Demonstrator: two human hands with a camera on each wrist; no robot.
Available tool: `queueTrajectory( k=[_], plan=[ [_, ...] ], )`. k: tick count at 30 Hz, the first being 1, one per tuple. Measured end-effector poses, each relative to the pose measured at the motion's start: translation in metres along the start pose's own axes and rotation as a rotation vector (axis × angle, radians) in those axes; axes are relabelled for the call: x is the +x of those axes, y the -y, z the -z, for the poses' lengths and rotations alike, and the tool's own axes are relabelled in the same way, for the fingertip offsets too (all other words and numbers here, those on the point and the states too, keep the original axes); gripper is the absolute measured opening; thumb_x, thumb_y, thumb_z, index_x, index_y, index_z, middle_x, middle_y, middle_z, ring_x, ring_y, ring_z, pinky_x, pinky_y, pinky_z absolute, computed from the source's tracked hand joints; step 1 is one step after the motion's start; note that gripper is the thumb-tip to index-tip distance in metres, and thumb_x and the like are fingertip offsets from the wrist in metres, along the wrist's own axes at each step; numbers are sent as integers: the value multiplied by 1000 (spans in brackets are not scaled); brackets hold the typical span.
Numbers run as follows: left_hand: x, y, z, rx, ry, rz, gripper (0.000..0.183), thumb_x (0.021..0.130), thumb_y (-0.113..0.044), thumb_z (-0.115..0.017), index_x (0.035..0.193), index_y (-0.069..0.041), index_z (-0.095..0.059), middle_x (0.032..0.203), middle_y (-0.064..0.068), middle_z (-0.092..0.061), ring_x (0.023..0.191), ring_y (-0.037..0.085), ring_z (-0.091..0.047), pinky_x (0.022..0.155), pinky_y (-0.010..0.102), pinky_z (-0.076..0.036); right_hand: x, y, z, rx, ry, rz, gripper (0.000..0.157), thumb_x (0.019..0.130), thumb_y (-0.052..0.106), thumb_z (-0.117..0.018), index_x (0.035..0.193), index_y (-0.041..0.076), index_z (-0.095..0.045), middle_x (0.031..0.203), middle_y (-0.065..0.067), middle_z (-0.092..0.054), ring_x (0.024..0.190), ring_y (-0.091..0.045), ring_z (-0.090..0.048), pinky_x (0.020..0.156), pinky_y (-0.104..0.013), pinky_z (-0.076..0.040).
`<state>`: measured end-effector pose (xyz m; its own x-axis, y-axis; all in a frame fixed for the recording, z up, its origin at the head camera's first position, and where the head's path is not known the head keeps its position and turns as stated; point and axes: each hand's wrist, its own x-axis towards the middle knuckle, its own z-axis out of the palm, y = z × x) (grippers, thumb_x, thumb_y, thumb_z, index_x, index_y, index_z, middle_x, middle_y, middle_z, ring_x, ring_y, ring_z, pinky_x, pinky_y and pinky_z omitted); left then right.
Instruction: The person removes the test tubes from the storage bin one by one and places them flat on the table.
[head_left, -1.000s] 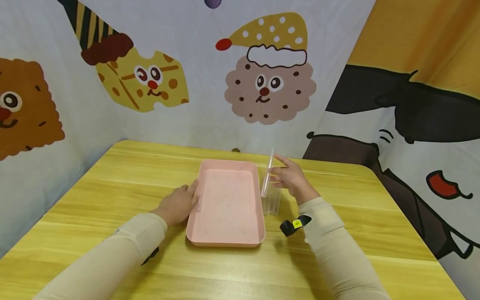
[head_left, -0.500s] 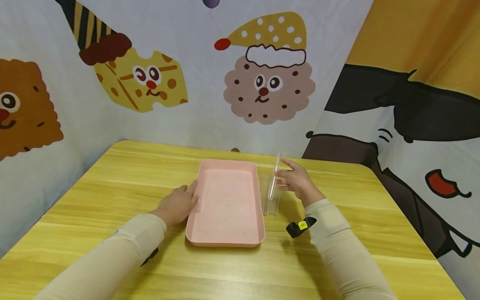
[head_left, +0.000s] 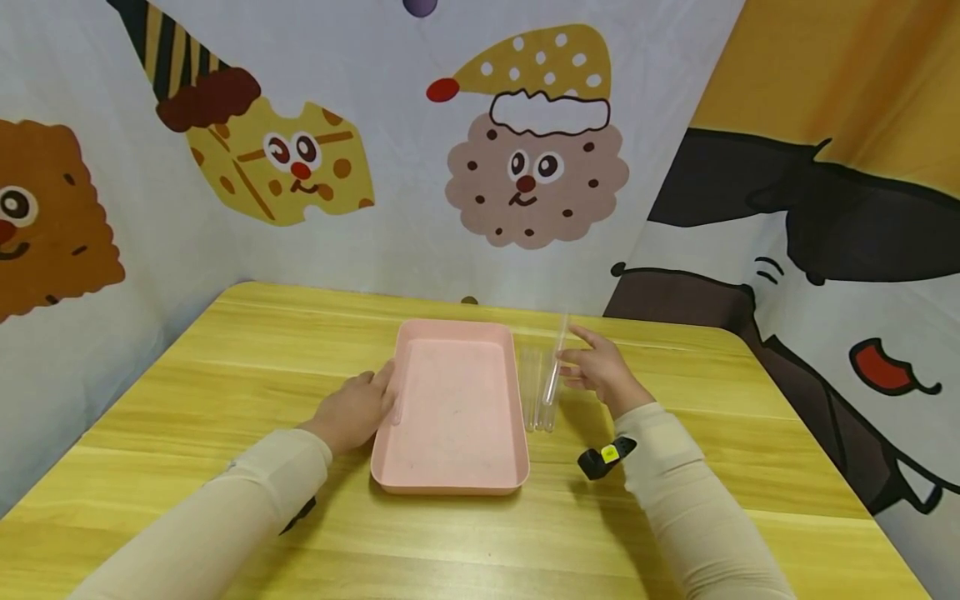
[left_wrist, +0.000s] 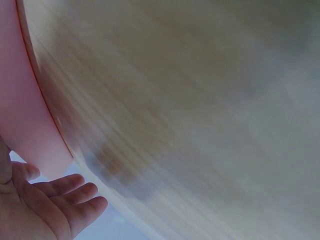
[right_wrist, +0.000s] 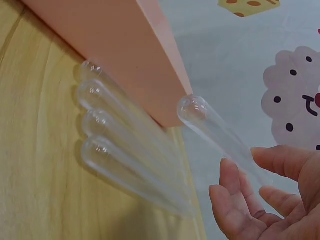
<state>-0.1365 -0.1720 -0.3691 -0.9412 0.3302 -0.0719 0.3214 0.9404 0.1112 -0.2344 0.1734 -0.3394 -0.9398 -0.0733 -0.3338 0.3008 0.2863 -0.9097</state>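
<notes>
My right hand (head_left: 600, 371) pinches a clear plastic test tube (head_left: 557, 367) between thumb and fingers, its rounded end pointing down toward me. In the right wrist view the held test tube (right_wrist: 215, 125) is raised above several similar test tubes (right_wrist: 125, 165), which lie side by side on the table along the right wall of a pink tray (head_left: 457, 417). My left hand (head_left: 351, 410) rests at the tray's left rim; in the left wrist view its fingers (left_wrist: 75, 200) are loosely extended beside the pink wall. Another clear test tube (head_left: 398, 404) lies along the tray's left inner wall.
The wood-grain table (head_left: 225, 400) reaches back to a cartoon-printed cloth (head_left: 405, 250) behind and at the sides. A black wrist camera strap (head_left: 600, 458) hangs by the right sleeve.
My right hand has moved to the right and slightly toward me with the test tube, from beside the tray's edge to over the right side of the lying tubes. The left hand stays put.
</notes>
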Motion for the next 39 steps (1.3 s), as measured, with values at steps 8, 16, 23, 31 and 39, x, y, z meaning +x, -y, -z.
queueTrajectory(
  k=[8, 16, 23, 31, 39],
  plan=[
    [-1, 0, 2, 179, -9, -130, 38, 100, -4, -47, 135, 11, -45, 143, 27, -37, 111, 50, -53, 86, 56, -51, 2, -6, 6, -14, -4, -2, 68, 97, 10, -56, 155, 18, -22, 137, -23, -51, 78, -12, -68, 71, -30, -58],
    [0, 1, 2, 154, 3, -108, 41, 100, -5, -46, 138, 11, -42, 142, 27, -39, 112, 50, -53, 86, 56, -51, 4, -13, 8, -44, -6, -26, 68, 97, 11, -56, 155, 18, -22, 136, -23, -52, 69, -9, -67, 60, -28, -56],
    [1, 2, 1, 133, 2, -92, 44, 101, -6, -46, 140, 11, -37, 140, 27, -40, 113, 50, -52, 87, 57, -50, 7, -20, 10, -63, -10, -37, 67, 98, 11, -55, 155, 16, -21, 137, -24, -50, 74, -11, -67, 65, -29, -57],
    [0, 2, 1, 196, -10, -135, 39, 99, -4, -49, 135, 11, -45, 143, 27, -37, 111, 50, -53, 85, 55, -52, 9, -27, 11, -95, -20, -43, 67, 97, 10, -56, 155, 15, -23, 131, -24, -54, 71, -12, -64, 65, -30, -56],
    [-1, 0, 3, 173, 2, -115, 42, 100, -4, -47, 138, 11, -41, 142, 26, -38, 111, 49, -54, 83, 55, -53, 10, -32, 11, -145, -11, -67, 68, 97, 10, -56, 155, 12, -21, 137, -26, -48, 88, -22, -64, 67, -33, -56]
  ],
)
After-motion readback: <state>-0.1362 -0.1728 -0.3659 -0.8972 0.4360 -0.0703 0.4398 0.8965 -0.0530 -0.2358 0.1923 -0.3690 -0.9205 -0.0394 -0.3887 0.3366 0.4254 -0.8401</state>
